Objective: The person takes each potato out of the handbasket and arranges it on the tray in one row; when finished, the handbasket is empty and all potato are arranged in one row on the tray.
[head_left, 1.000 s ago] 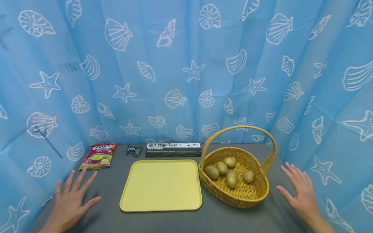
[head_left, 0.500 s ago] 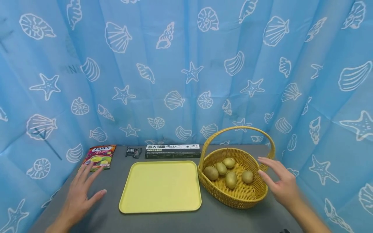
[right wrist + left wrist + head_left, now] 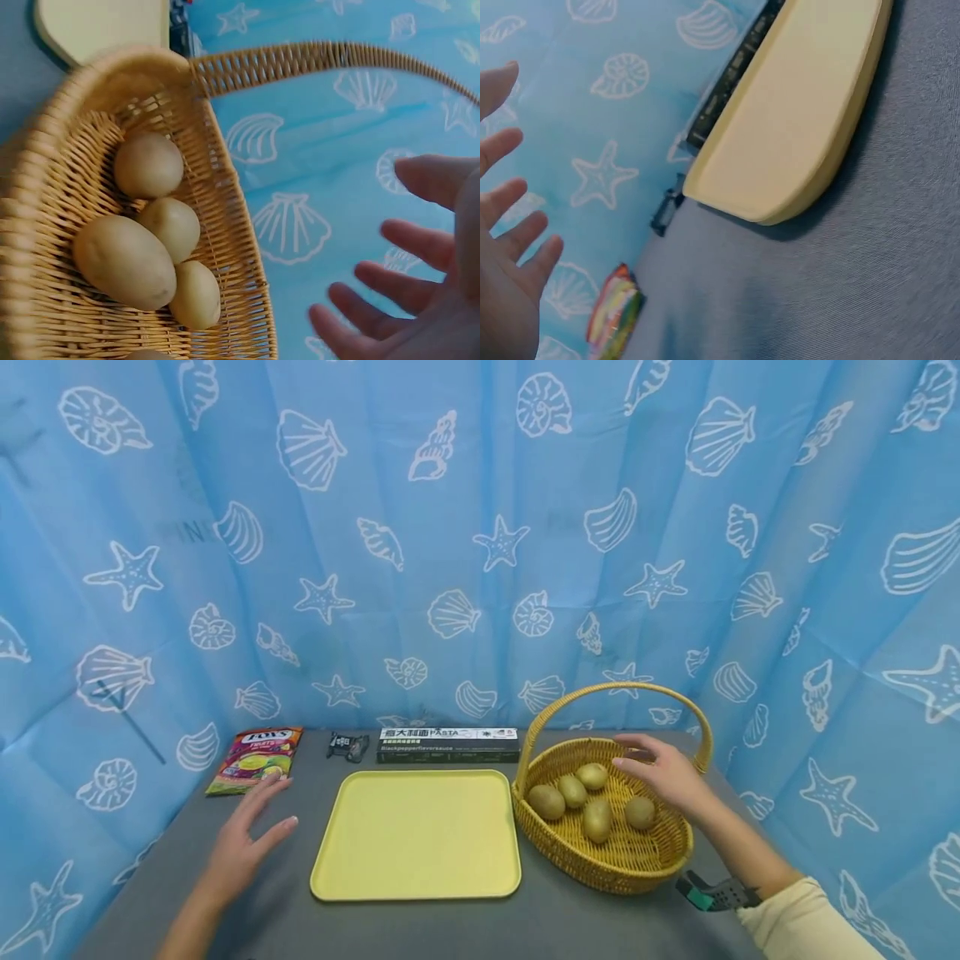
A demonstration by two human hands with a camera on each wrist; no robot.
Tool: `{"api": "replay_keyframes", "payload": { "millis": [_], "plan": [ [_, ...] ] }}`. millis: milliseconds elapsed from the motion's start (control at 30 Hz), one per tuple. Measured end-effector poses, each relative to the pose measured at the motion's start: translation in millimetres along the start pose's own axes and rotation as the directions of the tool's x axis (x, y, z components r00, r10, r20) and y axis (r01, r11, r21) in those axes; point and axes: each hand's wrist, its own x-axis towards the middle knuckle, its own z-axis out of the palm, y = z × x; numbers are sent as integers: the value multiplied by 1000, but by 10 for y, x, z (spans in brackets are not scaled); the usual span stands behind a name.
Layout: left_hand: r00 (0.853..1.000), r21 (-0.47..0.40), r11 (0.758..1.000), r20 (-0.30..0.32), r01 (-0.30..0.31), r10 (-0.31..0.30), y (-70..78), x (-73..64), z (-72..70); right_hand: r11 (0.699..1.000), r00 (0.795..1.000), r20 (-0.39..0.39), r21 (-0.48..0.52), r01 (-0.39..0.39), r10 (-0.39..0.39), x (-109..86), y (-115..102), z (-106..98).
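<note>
My right hand [image 3: 663, 772] hovers over the right side of a woven basket [image 3: 600, 868] with a tall arched handle, its fingers extended and holding nothing. Inside the basket lie several potatoes [image 3: 597, 821]; in the right wrist view a large potato [image 3: 124, 262] sits among smaller ones, below and beside the spread right hand [image 3: 420, 292]. My left hand [image 3: 240, 847] is in the air left of a yellow tray [image 3: 416, 835], near a bag of fruit sweets [image 3: 257, 762]. In the left wrist view the left hand [image 3: 514, 262] has its fingers apart and holds nothing.
A black pasta box [image 3: 447, 747] lies behind the tray against the blue shell-print curtain [image 3: 480, 543]. A small black packet [image 3: 347, 747] lies between the sweets and the box. The grey tabletop [image 3: 420, 935] runs along the front.
My right hand has moved left and forward from beside the basket to above it. The left hand has shifted right, toward the tray. The basket, potatoes and tray stay put.
</note>
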Motion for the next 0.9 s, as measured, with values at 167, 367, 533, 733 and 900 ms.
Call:
{"api": "replay_keyframes", "payload": {
  "millis": [167, 367, 533, 733, 900],
  "plan": [
    [992, -89, 989, 50, 122, -118, -127, 16, 122, 989, 982, 157, 89, -117, 102, 271, 140, 8],
    [938, -188, 922, 149, 338, -313, -263, -31, 236, 971, 954, 273, 162, -175, 126, 471, 331, 90],
    [892, -237, 865, 221, 442, -395, -353, -69, 310, 977, 944, 314, 148, -150, 98, 584, 489, 202],
    [858, -247, 835, 297, 492, -419, -439, -104, 363, 1000, 918, 397, 1, -4, 3, 651, 600, 292],
    [842, -187, 846, 337, 499, -422, -494, -101, 394, 995, 896, 443, -83, 50, -8, 687, 685, 353]
  ]
}}
